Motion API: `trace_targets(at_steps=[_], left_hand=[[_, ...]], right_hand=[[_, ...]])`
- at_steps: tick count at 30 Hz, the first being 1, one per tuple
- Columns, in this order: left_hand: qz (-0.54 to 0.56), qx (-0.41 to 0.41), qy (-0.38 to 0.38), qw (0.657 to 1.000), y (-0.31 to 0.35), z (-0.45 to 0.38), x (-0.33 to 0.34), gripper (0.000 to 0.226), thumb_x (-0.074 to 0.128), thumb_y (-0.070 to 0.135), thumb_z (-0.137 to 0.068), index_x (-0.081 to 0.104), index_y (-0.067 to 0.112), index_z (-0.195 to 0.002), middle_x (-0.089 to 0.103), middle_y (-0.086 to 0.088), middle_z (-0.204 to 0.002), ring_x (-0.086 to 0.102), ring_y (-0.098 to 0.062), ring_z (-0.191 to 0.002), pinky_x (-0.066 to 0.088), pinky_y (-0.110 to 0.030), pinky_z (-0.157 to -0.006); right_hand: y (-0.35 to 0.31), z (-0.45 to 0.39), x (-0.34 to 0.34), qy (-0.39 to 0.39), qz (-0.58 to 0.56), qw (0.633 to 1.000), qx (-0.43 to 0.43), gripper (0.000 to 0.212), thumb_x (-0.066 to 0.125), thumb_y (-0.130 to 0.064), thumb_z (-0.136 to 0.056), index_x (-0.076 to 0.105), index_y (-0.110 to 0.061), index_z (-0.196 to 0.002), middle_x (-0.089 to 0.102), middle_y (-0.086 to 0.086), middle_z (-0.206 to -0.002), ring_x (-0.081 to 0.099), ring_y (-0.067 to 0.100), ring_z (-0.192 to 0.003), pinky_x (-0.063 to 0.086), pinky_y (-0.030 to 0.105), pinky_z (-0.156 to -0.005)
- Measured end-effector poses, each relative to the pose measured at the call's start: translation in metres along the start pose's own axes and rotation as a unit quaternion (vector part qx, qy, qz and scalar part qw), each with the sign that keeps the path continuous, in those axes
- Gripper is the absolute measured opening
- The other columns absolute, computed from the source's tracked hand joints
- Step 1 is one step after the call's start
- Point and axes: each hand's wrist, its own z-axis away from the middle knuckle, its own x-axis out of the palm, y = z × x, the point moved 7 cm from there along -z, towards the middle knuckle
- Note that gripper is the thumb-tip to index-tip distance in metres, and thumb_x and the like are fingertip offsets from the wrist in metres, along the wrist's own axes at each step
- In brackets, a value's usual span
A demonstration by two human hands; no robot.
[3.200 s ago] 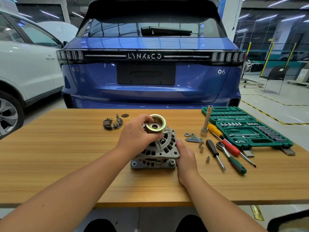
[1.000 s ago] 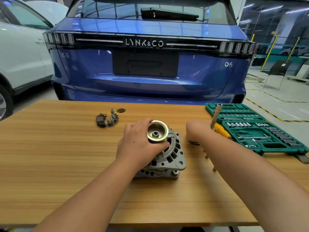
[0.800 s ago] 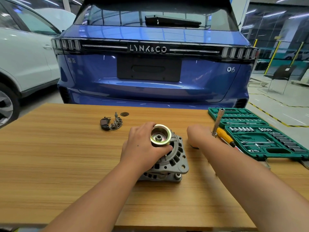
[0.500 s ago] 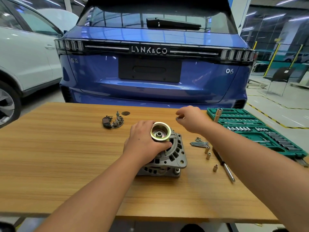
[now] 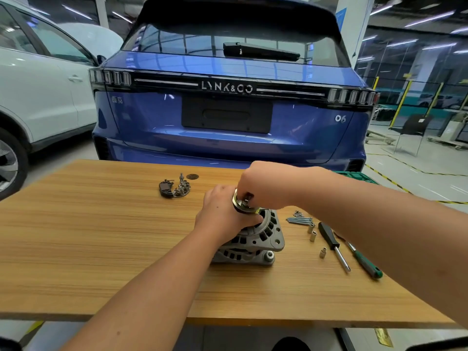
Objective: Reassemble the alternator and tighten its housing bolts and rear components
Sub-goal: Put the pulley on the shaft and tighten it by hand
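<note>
the left hand [image 5: 222,216] grips the pulley [image 5: 244,207] atop the alternator [image 5: 255,239] mid-desk; the right hand [image 5: 263,186] pinches a small part over the pulley's centre.

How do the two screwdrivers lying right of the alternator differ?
The black-handled screwdriver lies nearer the alternator, while the green-handled screwdriver lies farther right. The black one shows whole, with its handle toward the car and its bare shaft toward the person; the green one points the other way, handle nearest the person, its far end hidden under the right forearm. Both lie flat on the table, untouched by either hand.
</note>
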Motion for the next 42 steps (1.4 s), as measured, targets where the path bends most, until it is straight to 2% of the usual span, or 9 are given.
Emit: trace_targets(at_steps=[6,11,15,20,25,30,34,38,42], left_hand=[[0.000,-0.002,0.011,1.000,-0.003,-0.003,0.005,0.054,0.082,0.068,-0.060,0.052,0.045,-0.098,0.038,0.017,-0.096,0.032,-0.012,-0.103,0.041,-0.040,-0.072],[0.009,-0.005,0.017,1.000,-0.008,-0.003,0.007,0.056,0.082,0.069,-0.060,0.044,0.048,-0.096,0.037,0.017,-0.100,0.030,-0.010,-0.104,0.041,-0.041,-0.074],[0.000,-0.004,0.017,1.000,-0.008,-0.004,0.008,0.054,0.080,0.071,-0.060,0.042,0.049,-0.092,0.034,0.019,-0.096,0.030,-0.010,-0.102,0.041,-0.041,-0.071],[-0.004,0.001,0.016,1.000,-0.008,-0.003,0.008,0.054,0.078,0.072,-0.061,0.041,0.051,-0.094,0.034,0.017,-0.097,0.028,-0.010,-0.102,0.039,-0.040,-0.071],[-0.002,0.009,0.015,1.000,-0.007,-0.001,0.007,0.053,0.077,0.070,-0.065,0.048,0.047,-0.101,0.039,0.017,-0.104,0.028,-0.009,-0.104,0.038,-0.040,-0.074],[0.002,0.011,0.017,1.000,-0.004,0.002,0.005,0.050,0.078,0.068,-0.067,0.046,0.047,-0.100,0.040,0.016,-0.106,0.029,-0.009,-0.104,0.038,-0.039,-0.075],[0.004,0.014,0.019,1.000,-0.004,0.002,0.004,0.051,0.076,0.068,-0.067,0.052,0.044,-0.105,0.043,0.015,-0.108,0.032,-0.010,-0.104,0.038,-0.039,-0.075],[-0.003,0.005,0.016,1.000,-0.005,0.001,0.005,0.055,0.076,0.069,-0.066,0.052,0.044,-0.109,0.042,0.015,-0.109,0.031,-0.010,-0.104,0.038,-0.040,-0.076],[-0.008,0.003,0.016,1.000,-0.006,0.001,0.005,0.055,0.076,0.070,-0.065,0.049,0.045,-0.107,0.040,0.015,-0.107,0.030,-0.010,-0.104,0.037,-0.040,-0.076]], right_hand=[[-0.004,-0.003,0.002,-0.021,-0.001,1.000,0.012,0.013,0.057,-0.015,-0.100,0.068,-0.015,-0.107,0.053,0.000,-0.079,0.057,0.021,-0.078,0.041,0.028,-0.065],[-0.005,-0.007,0.002,-0.021,-0.005,1.000,0.014,0.013,0.056,-0.016,-0.100,0.069,-0.014,-0.101,0.052,-0.001,-0.074,0.051,0.018,-0.070,0.038,0.024,-0.059],[-0.005,-0.009,0.002,-0.027,-0.011,0.999,0.020,0.012,0.055,-0.014,-0.101,0.061,-0.016,-0.090,0.050,-0.001,-0.073,0.051,0.019,-0.071,0.041,0.028,-0.065],[-0.003,-0.008,0.007,-0.032,-0.052,0.997,0.052,0.016,0.054,-0.018,-0.102,0.068,-0.011,-0.106,0.061,0.006,-0.097,0.061,0.024,-0.089,0.049,0.033,-0.077],[0.005,-0.006,0.007,0.001,-0.089,0.993,0.074,0.021,0.053,-0.023,-0.100,0.071,-0.013,-0.095,0.059,0.003,-0.079,0.055,0.022,-0.074,0.052,0.037,-0.072],[0.011,-0.008,0.016,0.015,-0.105,0.986,0.126,0.025,0.055,-0.030,-0.100,0.066,-0.012,-0.089,0.054,0.001,-0.070,0.051,0.018,-0.063,0.046,0.031,-0.064],[0.012,-0.002,0.016,0.005,-0.112,0.988,0.107,0.027,0.053,-0.030,-0.101,0.071,-0.011,-0.099,0.063,0.003,-0.080,0.056,0.020,-0.070,0.051,0.035,-0.068],[0.010,0.003,0.010,0.011,-0.099,0.991,0.086,0.021,0.057,-0.023,-0.098,0.073,-0.023,-0.112,0.069,0.001,-0.095,0.066,0.023,-0.085,0.060,0.042,-0.083],[0.007,0.003,0.011,0.006,-0.090,0.992,0.084,0.022,0.056,-0.024,-0.100,0.073,-0.023,-0.114,0.068,0.001,-0.096,0.067,0.024,-0.087,0.060,0.043,-0.085]])
